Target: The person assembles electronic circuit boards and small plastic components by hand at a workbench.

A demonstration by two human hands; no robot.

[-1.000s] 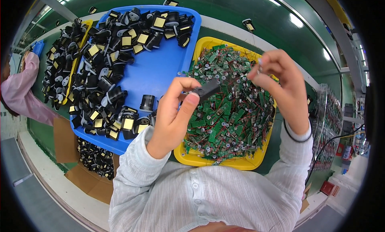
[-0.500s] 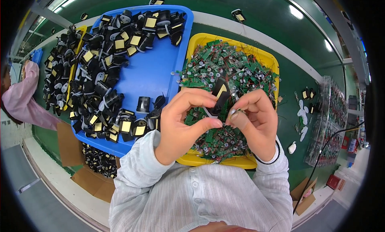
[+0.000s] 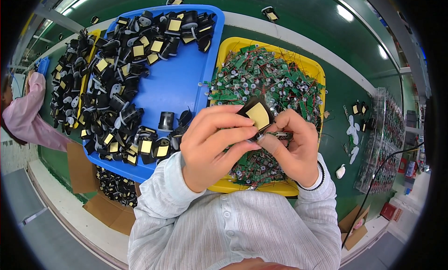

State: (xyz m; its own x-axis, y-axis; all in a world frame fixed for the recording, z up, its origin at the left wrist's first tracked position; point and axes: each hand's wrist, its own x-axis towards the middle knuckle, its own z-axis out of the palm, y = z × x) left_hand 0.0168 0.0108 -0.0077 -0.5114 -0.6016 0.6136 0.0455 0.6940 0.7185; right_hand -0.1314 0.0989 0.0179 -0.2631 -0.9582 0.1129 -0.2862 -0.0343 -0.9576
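Observation:
My left hand is closed on a black plastic housing with a cream pad facing up. Close beside it, my right hand pinches a small circuit board at the housing's lower right edge. Fingers hide where the board and the housing meet, so I cannot tell how they touch. Below both hands is a yellow tray heaped with green circuit boards that carry red wires and whitish round parts. To the left, a blue tray holds many similar black housings.
Further left, more housings fill a yellow-edged tray. An open cardboard box of housings sits below the table edge. At right are clear stacked racks, a black cable and white pieces. A person in a pink sleeve works at far left.
My left hand has turned the housing so its cream pad faces up. The circuit board in my right hand now shows more clearly, and both hands have drawn closer together.

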